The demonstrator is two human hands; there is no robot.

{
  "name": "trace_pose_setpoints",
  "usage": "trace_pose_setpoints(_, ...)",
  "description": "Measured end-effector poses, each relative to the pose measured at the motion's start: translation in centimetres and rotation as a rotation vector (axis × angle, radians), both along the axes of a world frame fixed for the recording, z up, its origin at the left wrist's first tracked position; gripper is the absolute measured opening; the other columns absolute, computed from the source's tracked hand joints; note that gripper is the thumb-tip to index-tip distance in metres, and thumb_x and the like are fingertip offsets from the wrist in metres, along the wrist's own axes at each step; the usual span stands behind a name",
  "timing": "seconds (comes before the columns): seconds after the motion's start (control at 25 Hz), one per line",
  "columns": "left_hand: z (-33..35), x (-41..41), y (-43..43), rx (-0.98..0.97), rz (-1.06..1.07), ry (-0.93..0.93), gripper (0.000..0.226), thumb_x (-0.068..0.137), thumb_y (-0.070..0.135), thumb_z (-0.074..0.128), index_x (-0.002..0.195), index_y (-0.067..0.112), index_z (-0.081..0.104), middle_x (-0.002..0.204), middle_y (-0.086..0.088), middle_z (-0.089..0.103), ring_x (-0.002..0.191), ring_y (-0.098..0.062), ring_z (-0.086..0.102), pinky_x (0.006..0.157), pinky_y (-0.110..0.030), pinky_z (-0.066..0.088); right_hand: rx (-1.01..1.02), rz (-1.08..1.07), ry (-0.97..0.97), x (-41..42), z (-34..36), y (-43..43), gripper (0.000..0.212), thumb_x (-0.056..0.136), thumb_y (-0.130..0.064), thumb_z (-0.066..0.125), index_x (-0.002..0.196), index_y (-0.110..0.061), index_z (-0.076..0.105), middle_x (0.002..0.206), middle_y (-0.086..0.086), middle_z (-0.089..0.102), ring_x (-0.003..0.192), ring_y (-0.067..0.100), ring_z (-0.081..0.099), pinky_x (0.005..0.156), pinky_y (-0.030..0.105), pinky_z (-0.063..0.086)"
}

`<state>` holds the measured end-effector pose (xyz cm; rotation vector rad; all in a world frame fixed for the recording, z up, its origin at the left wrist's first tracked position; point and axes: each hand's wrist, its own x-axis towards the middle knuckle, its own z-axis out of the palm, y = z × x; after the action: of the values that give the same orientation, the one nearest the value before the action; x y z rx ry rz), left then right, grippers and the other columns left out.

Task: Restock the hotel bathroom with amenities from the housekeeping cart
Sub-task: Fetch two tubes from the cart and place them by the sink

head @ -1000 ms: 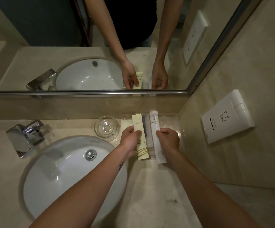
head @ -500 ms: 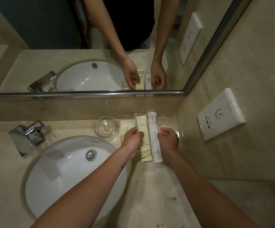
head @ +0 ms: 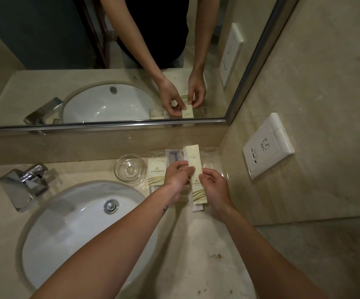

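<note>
**Both hands on the long sachet, over the tray**

The left hand (head: pixel 178 175) has its fingers curled and pinches the left edge of the long sachet (head: pixel 194 169). The right hand (head: pixel 215 186) comes in from the other side, thumb and fingertips clamped on the right edge. So it is two hands on one cream sachet, which runs lengthwise away from the person, green stripes at the near end.

Under it a white packet (head: pixel 197 208) peeks out at the near end, lined up the same way. Whether the sachet rests on that packet or is held just above it, I cannot tell.

Both sit over the clear tray (head: pixel 214 156), tucked into the back right corner of the bench (head: pixel 196 255), against the wall. Just left of the hands a see-through packet (head: pixel 172 156) with something grey inside lies in the tray. Next to it lies a square sachet (head: pixel 157 174) with the same green stripes, flat at the tray's left end.

Further left is a small glass bowl (head: pixel 129 169), upright, just beside the square sachet. Then comes the white sink (head: pixel 67 229), its chrome drain (head: pixel 110 206) shining, and the tap (head: pixel 25 184) at the far left. A socket plate (head: pixel 268 145) is on the right wall. Up top, the mirror (head: pixel 67 61) shows both hands on the sachet.
</note>
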<state>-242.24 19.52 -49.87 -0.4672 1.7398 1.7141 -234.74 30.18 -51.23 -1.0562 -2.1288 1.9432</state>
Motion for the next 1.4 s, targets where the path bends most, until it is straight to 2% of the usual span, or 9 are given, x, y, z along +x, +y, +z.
trace_pose_setpoints(0.08, 0.0, 0.0, 0.0, -0.014, -0.010, 0.022, 0.015, 0.095, 0.010, 0.063, 0.108, 0.015, 0.065, 0.101, -0.008, 0.072, 0.084, -0.021, 0.065, 0.074, -0.031, 0.055, 0.056, -0.034, -0.015, -0.2, -0.3, 0.4, 0.017, 0.094, -0.004, 0.060, 0.107, -0.013, 0.067, 0.088, -0.004, 0.069, 0.069, -0.006, 0.065, 0.061, 0.009, 0.047)
trace_pose_setpoints(0.2, -0.6, -0.3, -0.6, -0.142, -0.081, 0.202, 0.018, 0.099, 0.010, 0.055, 0.113, 0.014, 0.066, 0.105, -0.002, 0.071, 0.086, -0.015, 0.063, 0.072, -0.018, 0.051, 0.097, -0.077, -0.057, -1.0, -0.9, 1.1, 0.025, 0.093, -0.001, 0.056, 0.114, -0.012, 0.065, 0.094, 0.001, 0.068, 0.082, 0.013, 0.066, 0.064, 0.017, 0.048)
trace_pose_setpoints(0.28, -1.1, -0.1, -1.2, -0.248, -0.171, 0.354, 0.018, 0.100, 0.010, 0.053, 0.112, 0.014, 0.066, 0.105, -0.001, 0.068, 0.082, -0.010, 0.060, 0.068, -0.009, 0.046, 0.142, -0.074, -0.088, -1.6, -1.5, 1.5, 0.029, 0.092, 0.002, 0.054, 0.116, -0.008, 0.065, 0.096, 0.003, 0.068, 0.085, 0.017, 0.064, 0.066, 0.019, 0.047)
trace_pose_setpoints(0.4, -2.2, 0.0, -2.0, -0.379, -0.352, 0.573, 0.021, 0.099, 0.009, 0.053, 0.112, 0.014, 0.068, 0.108, -0.002, 0.066, 0.097, -0.018, 0.061, 0.085, -0.024, 0.050, 0.233, -0.047, -0.112, -1.8, -2.2, 1.7, 0.032, 0.091, 0.005, 0.052, 0.117, -0.005, 0.066, 0.095, 0.001, 0.067, 0.084, 0.016, 0.063, 0.069, 0.018, 0.047)
trace_pose_setpoints(0.52, -2.4, 0.1, -2.0, -0.479, -0.574, 0.685, 0.026, 0.097, 0.013, 0.055, 0.120, 0.016, 0.066, 0.121, 0.001, 0.061, 0.119, -0.020, 0.045, 0.102, -0.031, 0.040, 0.271, -0.018, -0.113, -1.8, -2.5, 1.7, 0.039, 0.086, 0.011, 0.054, 0.119, -0.004, 0.066, 0.097, 0.001, 0.066, 0.090, 0.018, 0.065, 0.069, 0.012, 0.046)
trace_pose_setpoints(0.68, -2.5, 0.1, -1.8, -0.631, -0.749, 0.848, 0.039, 0.092, 0.025, 0.063, 0.131, 0.023, 0.059, 0.143, 0.005, 0.050, 0.131, -0.024, 0.035, 0.106, -0.034, 0.026, 0.365, 0.040, -0.093, -1.2, -2.2, 1.7, 0.048, 0.082, 0.013, 0.060, 0.125, -0.008, 0.064, 0.121, 0.005, 0.062, 0.106, 0.013, 0.059, 0.092, 0.028, 0.053)
trace_pose_setpoints(0.8, -3.1, 0.6, -2.0, -0.718, -0.871, 0.913, 0.049, 0.090, 0.030, 0.065, 0.138, 0.026, 0.053, 0.156, 0.005, 0.037, 0.140, -0.026, 0.025, 0.113, -0.037, 0.016, 0.495, 0.167, -0.063, -0.3, -2.5, 2.1, 0.048, 0.080, 0.011, 0.063, 0.123, -0.011, 0.066, 0.124, 0.005, 0.062, 0.115, 0.021, 0.057, 0.100, 0.032, 0.048)
trace_pose_setpoints(0.96, -3.9, 1.1, -1.8, -0.769, -0.960, 0.932, 0.057, 0.088, 0.043, 0.068, 0.140, 0.028, 0.051, 0.165, 0.005, 0.025, 0.150, -0.026, 0.014, 0.119, -0.043, 0.007, 0.636, 0.341, -0.105, 0.6, -3.3, 2.4, 0.046, 0.077, 0.008, 0.068, 0.120, -0.011, 0.069, 0.128, 0.003, 0.064, 0.121, 0.025, 0.048, 0.101, 0.020, 0.034)
trace_pose_setpoints(1.4, -4.6, 1.6, -1.7, -0.791, -0.987, 0.908, 0.071, 0.080, 0.056, 0.073, 0.141, 0.029, 0.047, 0.168, 0.006, 0.015, 0.155, -0.024, 0.002, 0.122, -0.050, -0.001, 0.732, 0.410, -0.116, -0.1, -3.8, 3.1, 0.046, 0.082, 0.001, 0.069, 0.127, -0.012, 0.067, 0.135, -0.002, 0.062, 0.125, 0.019, 0.040, 0.098, 0.017, 0.028)
